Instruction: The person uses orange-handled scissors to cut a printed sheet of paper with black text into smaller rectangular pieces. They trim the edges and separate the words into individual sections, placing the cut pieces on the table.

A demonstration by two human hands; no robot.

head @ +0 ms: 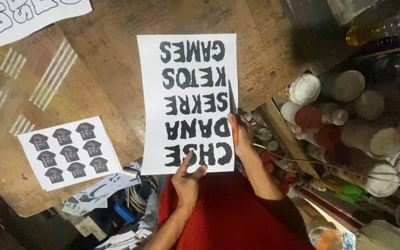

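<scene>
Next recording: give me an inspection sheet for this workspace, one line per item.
Surface: worn wooden table with pale paint stripes at left.
Job's things: white sheet with bold black lettering, held over the table edge; scissors at its right edge.
Clutter: sheet of shirt pictures at left; another lettered sheet top left; paper scraps below the table.
Hands: left hand grips the sheet's bottom edge; right hand holds the scissors.
Cables: thin white cord across the paint jars.
Surroundings: paint jars and bottles crowded at right; red cloth on the person's lap.
</scene>
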